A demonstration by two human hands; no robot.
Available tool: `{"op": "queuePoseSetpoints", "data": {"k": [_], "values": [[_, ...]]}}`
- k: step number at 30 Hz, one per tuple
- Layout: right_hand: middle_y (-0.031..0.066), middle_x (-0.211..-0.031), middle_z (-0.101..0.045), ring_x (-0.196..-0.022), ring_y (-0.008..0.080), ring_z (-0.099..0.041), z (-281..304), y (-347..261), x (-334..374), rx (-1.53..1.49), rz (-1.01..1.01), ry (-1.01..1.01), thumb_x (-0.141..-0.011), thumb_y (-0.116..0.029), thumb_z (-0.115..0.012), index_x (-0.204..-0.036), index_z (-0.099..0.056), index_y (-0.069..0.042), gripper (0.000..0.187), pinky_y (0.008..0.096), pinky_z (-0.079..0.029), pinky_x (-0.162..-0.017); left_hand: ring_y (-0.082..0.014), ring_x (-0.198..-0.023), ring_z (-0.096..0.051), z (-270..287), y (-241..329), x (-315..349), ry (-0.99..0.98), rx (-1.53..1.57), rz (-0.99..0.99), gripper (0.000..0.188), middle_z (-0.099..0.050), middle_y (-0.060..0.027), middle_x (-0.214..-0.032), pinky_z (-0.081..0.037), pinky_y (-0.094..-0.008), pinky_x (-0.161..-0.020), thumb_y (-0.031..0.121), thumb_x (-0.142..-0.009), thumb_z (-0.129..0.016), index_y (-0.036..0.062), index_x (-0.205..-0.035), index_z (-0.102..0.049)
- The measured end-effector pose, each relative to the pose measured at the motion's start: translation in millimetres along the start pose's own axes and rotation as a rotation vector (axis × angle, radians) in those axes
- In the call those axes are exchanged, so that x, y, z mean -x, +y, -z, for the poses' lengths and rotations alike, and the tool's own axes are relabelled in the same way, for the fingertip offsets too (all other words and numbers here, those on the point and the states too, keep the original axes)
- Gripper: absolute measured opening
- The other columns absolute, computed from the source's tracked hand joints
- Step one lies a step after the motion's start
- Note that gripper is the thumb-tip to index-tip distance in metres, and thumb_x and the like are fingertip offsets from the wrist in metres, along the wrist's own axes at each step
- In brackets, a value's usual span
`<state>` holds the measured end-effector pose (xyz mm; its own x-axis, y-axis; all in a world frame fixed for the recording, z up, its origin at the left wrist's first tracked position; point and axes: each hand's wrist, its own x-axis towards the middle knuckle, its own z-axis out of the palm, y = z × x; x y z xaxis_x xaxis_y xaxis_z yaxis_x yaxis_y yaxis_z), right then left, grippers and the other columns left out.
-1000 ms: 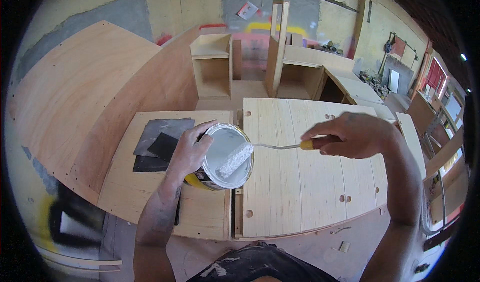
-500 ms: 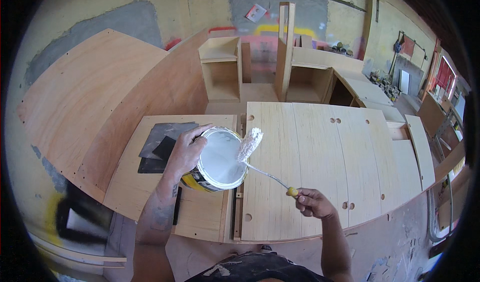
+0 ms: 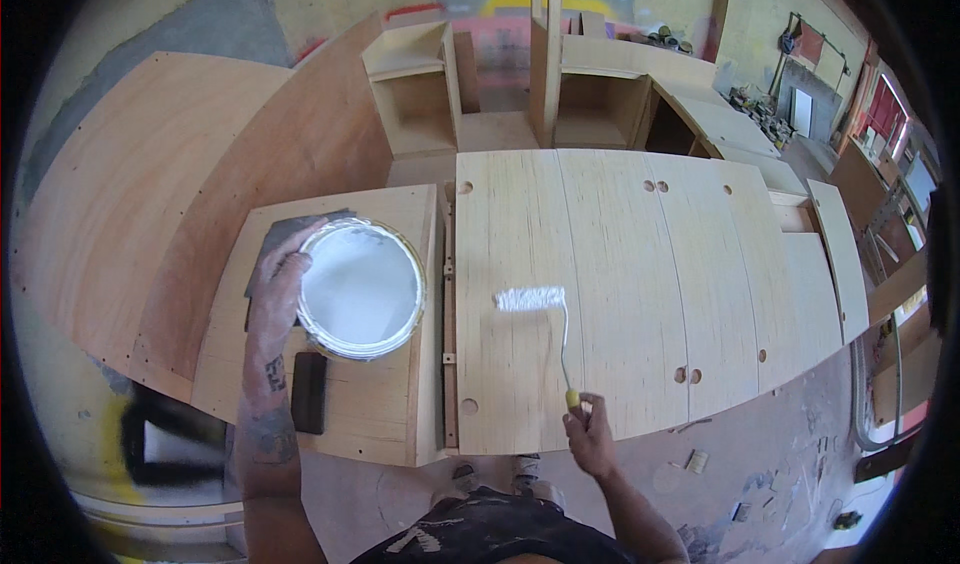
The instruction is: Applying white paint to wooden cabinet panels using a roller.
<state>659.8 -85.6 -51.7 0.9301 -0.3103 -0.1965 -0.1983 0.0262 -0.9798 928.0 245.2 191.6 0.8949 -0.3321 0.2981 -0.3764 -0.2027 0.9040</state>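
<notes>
My left hand (image 3: 283, 269) is closed on the rim of a paint can (image 3: 362, 286) with white paint inside, held over the left wooden panel. In my right hand (image 3: 590, 434) is the yellow handle of a paint roller (image 3: 530, 300), whose sleeve is coated white. The roller head is above or against a pale wooden door panel (image 3: 510, 364); I cannot tell whether it touches. Several such panels lie side by side, with round holes near their ends. Dark sandpaper sheets (image 3: 262, 249) lie partly hidden behind my left hand, and a dark block (image 3: 309, 392) rests near my forearm.
A tall plywood sheet (image 3: 150, 154) rises at the left. Open wooden cabinets (image 3: 415, 109) stand at the back. A gap (image 3: 450, 314) with a rail separates the left panel from the door panels. Debris (image 3: 697, 460) lies on the floor at the lower right.
The roller has left the can's rim and moved right over the door panel, its head turned crosswise. The can has shifted left, and the view has tilted further down.
</notes>
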Motion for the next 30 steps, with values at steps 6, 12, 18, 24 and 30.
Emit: {"op": "queuePoseSetpoints", "data": {"k": [6, 12, 18, 24, 30], "values": [[0.0018, -0.081, -0.049, -0.064, 0.0074, -0.046, -28.5, 47.1, -8.8, 0.09, 0.027, 0.145, -0.099, -0.012, -0.048, -0.133, -0.034, -0.006, 0.038, 0.0243, -0.04, -0.051, -0.021, -0.119, -0.055, 7.5, -9.0, 8.8, 0.078, -0.018, 0.001, 0.047, -0.058, -0.0186, -0.131, -0.04, -0.0311, -0.104, 0.012, -0.089, -0.044, -0.0078, -0.13, -0.056], [0.0051, -0.08, -0.057, -0.059, 0.0101, -0.051, -34.8, -54.9, -224.2, 0.02, 0.109, 0.141, -0.1, -0.028, -0.053, -0.124, -0.043, -0.009, 0.032, 0.0266, -0.043, -0.045, -0.0218, -0.119, -0.056, 8.1, -5.2, 18.1, 0.103, -0.027, -0.027, 0.046, -0.06, -0.019, -0.129, -0.04, -0.0321, -0.105, 0.011, -0.088, -0.044, -0.007, -0.129, -0.057], [0.0081, -0.08, -0.059, -0.054, 0.0132, -0.052, -24.2, -99.0, -256.1, 0.002, 0.064, 0.107, -0.1, -0.042, -0.051, -0.131, -0.044, -0.011, 0.045, 0.0279, -0.041, -0.043, -0.0214, -0.117, -0.057, 0.8, -5.9, 12.1, 0.094, -0.048, -0.039, 0.045, -0.061, -0.0186, -0.127, -0.04, -0.0316, -0.104, 0.009, -0.088, -0.044, -0.0067, -0.129, -0.058], [0.007, -0.077, -0.056, -0.044, 0.0093, -0.045, -47.0, -1.4, -61.4, 0.112, -0.067, 0.088, -0.103, -0.024, -0.049, -0.132, -0.04, -0.009, 0.035, 0.0259, -0.038, -0.037, -0.0206, -0.116, -0.058, 29.9, -22.4, 16.7, 0.117, 0.037, -0.041, 0.046, -0.061, -0.0178, -0.126, -0.041, -0.0316, -0.104, 0.008, -0.088, -0.044, -0.006, -0.129, -0.057], [0.0094, -0.082, -0.056, -0.045, 0.0109, -0.048, -49.1, 51.1, 43.3, -0.073, -0.138, 0.02, -0.101, -0.016, -0.05, -0.136, -0.031, -0.012, 0.04, 0.0261, -0.04, -0.038, -0.0206, -0.113, -0.059, 16.4, -21.5, 7.2, 0.078, 0.093, -0.055, 0.046, -0.063, -0.0171, -0.123, -0.042, -0.032, -0.102, 0.009, -0.087, -0.045, -0.0065, -0.129, -0.057]]}}
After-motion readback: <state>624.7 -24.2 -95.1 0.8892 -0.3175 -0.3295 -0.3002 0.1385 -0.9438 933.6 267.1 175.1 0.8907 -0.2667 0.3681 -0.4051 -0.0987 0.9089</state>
